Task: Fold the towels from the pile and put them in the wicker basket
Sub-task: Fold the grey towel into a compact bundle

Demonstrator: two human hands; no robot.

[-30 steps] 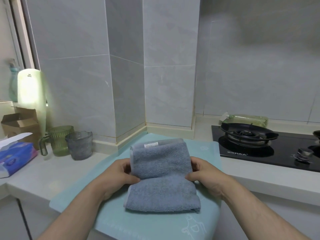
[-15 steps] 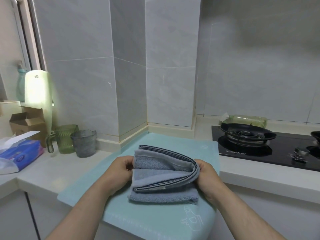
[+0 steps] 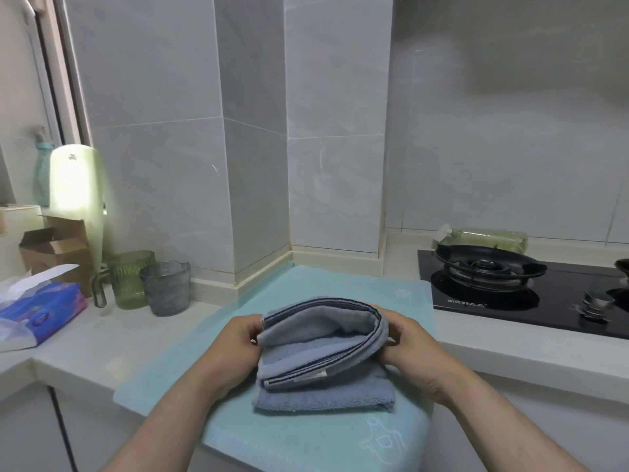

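Blue-grey towel (image 3: 320, 349) folded (layered), on mat

Blue-grey towel (image 3: 320, 338), dark-edged; aqua mat (image 3: 190, 379)

my towel (image 3: 323, 379) is nubby matt terry cloth; the hob (image 3: 531, 301) glossy black glass, the cups (image 3: 149, 284) ribbed translucent plastic.

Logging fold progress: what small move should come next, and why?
Probably lay the raised flap down flat: left hand and right hand pinch the upper layers of the blue-grey terry towel, arched above the part lying on the pale teal mat.
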